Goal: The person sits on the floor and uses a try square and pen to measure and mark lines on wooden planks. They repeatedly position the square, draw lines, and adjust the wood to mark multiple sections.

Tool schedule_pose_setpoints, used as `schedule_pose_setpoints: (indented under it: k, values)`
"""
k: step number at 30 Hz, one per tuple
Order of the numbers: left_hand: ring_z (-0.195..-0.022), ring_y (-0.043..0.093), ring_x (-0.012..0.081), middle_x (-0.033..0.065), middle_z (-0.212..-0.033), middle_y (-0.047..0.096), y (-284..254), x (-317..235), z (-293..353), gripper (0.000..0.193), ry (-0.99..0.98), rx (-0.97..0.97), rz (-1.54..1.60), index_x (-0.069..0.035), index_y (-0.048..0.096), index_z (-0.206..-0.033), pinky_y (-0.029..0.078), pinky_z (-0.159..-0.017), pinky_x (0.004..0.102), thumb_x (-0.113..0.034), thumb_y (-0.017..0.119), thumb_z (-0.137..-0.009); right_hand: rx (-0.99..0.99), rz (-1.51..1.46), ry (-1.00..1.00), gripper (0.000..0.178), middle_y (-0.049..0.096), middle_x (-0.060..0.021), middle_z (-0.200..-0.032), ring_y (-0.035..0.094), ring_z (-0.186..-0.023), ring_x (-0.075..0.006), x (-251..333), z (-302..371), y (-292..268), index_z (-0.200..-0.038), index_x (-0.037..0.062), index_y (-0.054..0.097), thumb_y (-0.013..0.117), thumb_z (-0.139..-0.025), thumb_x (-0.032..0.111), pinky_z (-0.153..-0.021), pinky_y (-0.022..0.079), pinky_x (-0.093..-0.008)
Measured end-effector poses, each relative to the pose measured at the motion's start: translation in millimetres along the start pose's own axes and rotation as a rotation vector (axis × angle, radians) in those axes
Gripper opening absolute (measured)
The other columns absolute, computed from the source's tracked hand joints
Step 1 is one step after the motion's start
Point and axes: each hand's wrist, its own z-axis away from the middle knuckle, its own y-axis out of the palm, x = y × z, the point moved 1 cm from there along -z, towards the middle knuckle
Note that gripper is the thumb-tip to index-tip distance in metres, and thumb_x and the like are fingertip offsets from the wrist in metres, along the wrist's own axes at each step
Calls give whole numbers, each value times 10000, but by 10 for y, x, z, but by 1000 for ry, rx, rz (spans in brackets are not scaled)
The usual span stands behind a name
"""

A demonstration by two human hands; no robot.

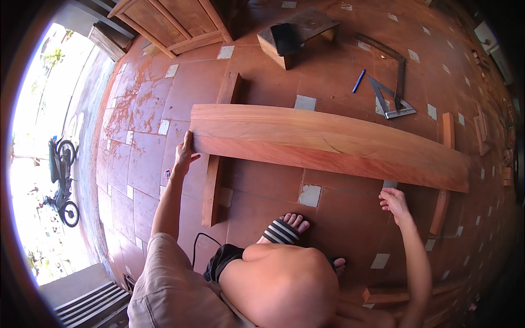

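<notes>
A long, thick reddish wooden beam [322, 136] lies crosswise in front of me, raised on two wooden supports, a left one [212, 191] and a right one [442, 210]. At its left end, my left hand [186, 153] rests with fingers stretched along the end face and thumb apart. My right hand [395, 203] hovers just on the near side of the beam, toward its right half. Its fingers are curled in and pressed together; whatever they may hold is hidden. A pale tile inset shows right beyond those fingertips.
Past the beam lie a blue pen [359, 81], a metal set square [391, 101] and a dark angled frame [402, 71]. A black phone [285, 38] sits on a low wooden stool [314, 24]. Wooden panelled furniture [175, 24] stands far left; more timber [388, 296] lies near right.
</notes>
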Motion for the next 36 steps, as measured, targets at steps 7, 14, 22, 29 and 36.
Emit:
schedule_pose_setpoints:
  k: [7,14,22,29,36]
  values:
    - [-1219,642,242,101,-1356,640,-29,53,-53,936,38,54,5,-7,578,-1430,539,-995,518,-811,547,-951,-8,-126,-1,623,711,-75,-1113,659,-854,-112,-96,97,4,-1433,-55,552,755,-982,324,-710,556,-274]
    - [-1209,632,238,94,-1361,639,-87,161,-154,895,45,31,-4,-38,575,-1450,530,-990,513,-785,566,-958,3,-116,73,578,721,-60,-1114,661,-860,-110,-215,87,4,-1404,-9,591,760,-982,349,-709,563,-271]
    - [-1177,644,236,77,-1436,525,-151,280,-283,750,76,75,9,-179,419,-1617,534,-998,505,-643,546,-1042,62,-441,2,722,668,-58,-1233,623,-1074,-154,-115,115,24,-1433,3,570,827,-927,449,-876,541,-354]
    - [-1236,584,267,93,-1513,410,-203,259,-294,655,78,116,-8,-290,285,-1694,536,-1011,513,-496,495,-1108,99,-693,-36,856,615,-77,-1318,608,-1144,-205,2,-53,-39,-1484,21,502,873,-874,493,-946,526,-406]
    - [-1278,564,284,73,-1711,234,-456,492,-628,644,137,227,-105,-396,164,-1707,551,-991,504,-390,457,-1134,-58,-1084,50,918,517,-136,-1488,575,-1275,-293,-146,-376,145,-1527,45,458,904,-845,467,-1088,497,-473]
